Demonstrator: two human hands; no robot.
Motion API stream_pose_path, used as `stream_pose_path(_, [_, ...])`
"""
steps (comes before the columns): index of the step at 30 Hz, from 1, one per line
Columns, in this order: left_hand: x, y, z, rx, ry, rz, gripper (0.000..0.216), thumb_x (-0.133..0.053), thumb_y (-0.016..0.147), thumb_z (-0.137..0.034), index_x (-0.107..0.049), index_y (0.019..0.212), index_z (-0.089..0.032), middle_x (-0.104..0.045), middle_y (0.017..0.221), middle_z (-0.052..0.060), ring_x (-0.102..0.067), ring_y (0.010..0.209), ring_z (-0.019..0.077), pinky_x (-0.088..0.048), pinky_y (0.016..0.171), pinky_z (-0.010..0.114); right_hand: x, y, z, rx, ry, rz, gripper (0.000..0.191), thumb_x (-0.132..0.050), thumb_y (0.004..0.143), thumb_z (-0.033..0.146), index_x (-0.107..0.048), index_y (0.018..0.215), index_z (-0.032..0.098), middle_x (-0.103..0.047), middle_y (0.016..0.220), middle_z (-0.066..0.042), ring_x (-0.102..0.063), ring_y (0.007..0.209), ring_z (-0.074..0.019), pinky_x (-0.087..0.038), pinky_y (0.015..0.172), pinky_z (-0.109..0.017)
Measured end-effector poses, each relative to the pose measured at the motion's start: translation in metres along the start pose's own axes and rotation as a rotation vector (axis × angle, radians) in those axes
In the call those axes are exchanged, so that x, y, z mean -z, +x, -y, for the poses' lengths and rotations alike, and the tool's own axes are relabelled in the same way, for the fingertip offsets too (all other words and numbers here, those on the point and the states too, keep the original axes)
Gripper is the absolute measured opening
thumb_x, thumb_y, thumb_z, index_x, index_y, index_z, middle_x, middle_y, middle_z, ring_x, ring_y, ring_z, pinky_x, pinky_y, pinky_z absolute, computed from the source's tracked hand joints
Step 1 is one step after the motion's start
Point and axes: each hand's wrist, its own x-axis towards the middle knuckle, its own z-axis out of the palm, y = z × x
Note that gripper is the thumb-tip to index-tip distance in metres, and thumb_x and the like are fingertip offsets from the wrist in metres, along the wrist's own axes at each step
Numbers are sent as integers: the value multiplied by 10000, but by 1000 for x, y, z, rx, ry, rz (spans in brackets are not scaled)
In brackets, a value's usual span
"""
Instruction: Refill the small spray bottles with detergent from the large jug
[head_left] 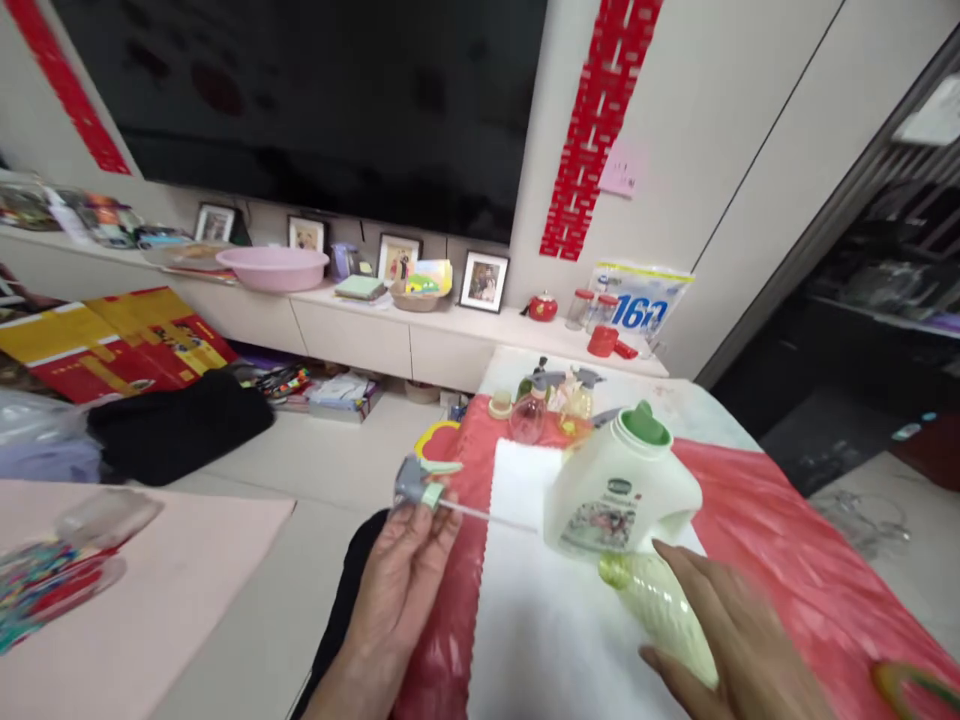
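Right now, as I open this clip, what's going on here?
A person's left hand holds a spray head by its collar, its thin tube pointing toward a jug. The right hand is spread at a pale green bottle; blur hides whether it grips. The spray head is off any bottle. The jug stands upright on a white cloth, its green spout uncovered.
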Motion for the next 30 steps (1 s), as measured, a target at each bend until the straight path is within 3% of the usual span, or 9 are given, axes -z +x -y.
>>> stream_pose_path(4, [-1, -3, -10, -50, 76, 76, 198, -852, 715, -118, -739, 875, -150, -794, 938, 35, -757, 837, 157, -653, 810, 272, -8, 2, 21, -19, 36, 75, 603, -553, 924, 407, -387, 1463, 193, -604, 1260, -153, -605, 1098, -312, -560, 847, -459])
stream_pose_path(7, [5, -7, -5, -50, 128, 101, 280, -925, 640, -179, -746, 855, -165, -793, 925, 19, -756, 855, 168, -650, 828, 276, -21, 5, 32, -86, 87, 137, 622, -561, 917, 333, -351, 1484, 188, -562, 1329, -159, -544, 1179, -333, -529, 906, -512])
stream_pose_path(10, [4, -12, 1, -23, 170, 130, 297, -914, 664, -197, -752, 913, -183, -788, 985, 17, -749, 859, 148, -636, 844, 264, -30, 6, 37, -79, 101, 172, 655, -598, 888, 304, -349, 1481, 184, -564, 1329, -153, -530, 1178, -335, -533, 883, -500])
stream_pose_path(17, [-1, -24, 18, 52, 213, 223, 401, -930, 650, -217, -753, 1011, -206, -762, 996, 7, -726, 821, 139, -593, 793, 262, -36, 9, 55, -65, 224, 149, 671, -591, 884, 290, -322, 1493, 202, -563, 1334, -159, -539, 1180, -338, -531, 890, -504])
stream_pose_path(23, [8, -34, 41, 125, 320, 351, 395, -933, 657, -274, -766, 1005, -190, -757, 997, 29, -674, 920, 150, -500, 891, 271, -38, 12, 80, -98, 351, 124, 687, -598, 872, 287, -315, 1493, 204, -542, 1355, -162, -520, 1212, -347, -520, 938, -536])
stream_pose_path(30, [7, -42, 44, 157, 352, 399, 415, -928, 666, -345, -753, 1017, -211, -743, 1004, 32, -646, 972, 173, -436, 932, 293, -45, 9, 87, -137, 429, 150, 723, -636, 846, 317, -311, 1484, 220, -545, 1342, -161, -548, 1191, -344, -544, 927, -541])
